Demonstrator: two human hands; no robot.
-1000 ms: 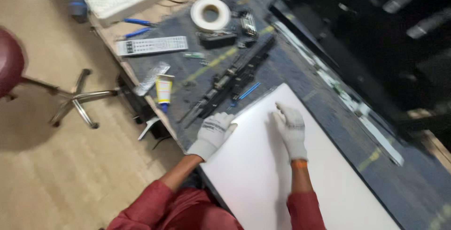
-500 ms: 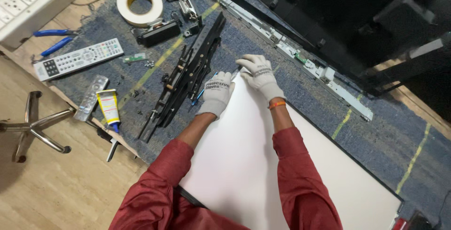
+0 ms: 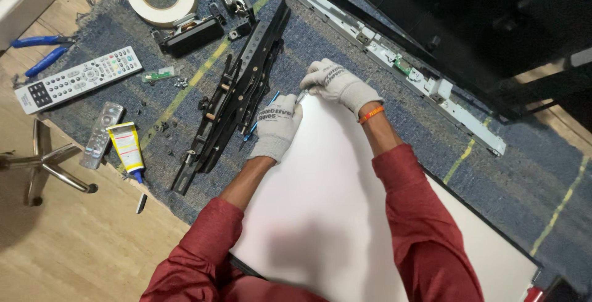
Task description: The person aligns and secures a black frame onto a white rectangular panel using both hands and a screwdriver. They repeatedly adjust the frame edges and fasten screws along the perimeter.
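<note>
Both gloved hands, left hand [image 3: 275, 126] and right hand [image 3: 336, 83], press fingertips on the large white flat panel's [image 3: 333, 216] top corner, beside the long black metal bracket [image 3: 237, 95], far from the yellow-labelled tube [image 3: 126, 148].

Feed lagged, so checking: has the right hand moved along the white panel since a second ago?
Yes. The right hand has gone from further back on the white panel to its corner beside the black bracket, meeting the left hand.

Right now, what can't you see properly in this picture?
Head view only:
- Small tool at the white sheet corner: mostly hidden inside the right hand; its kind is unclear.
- Left hand grip: fingertips hidden, curled under.
- White sheet: near end covered by red sleeves.
- Black panel: cut off by the top edge.
</note>
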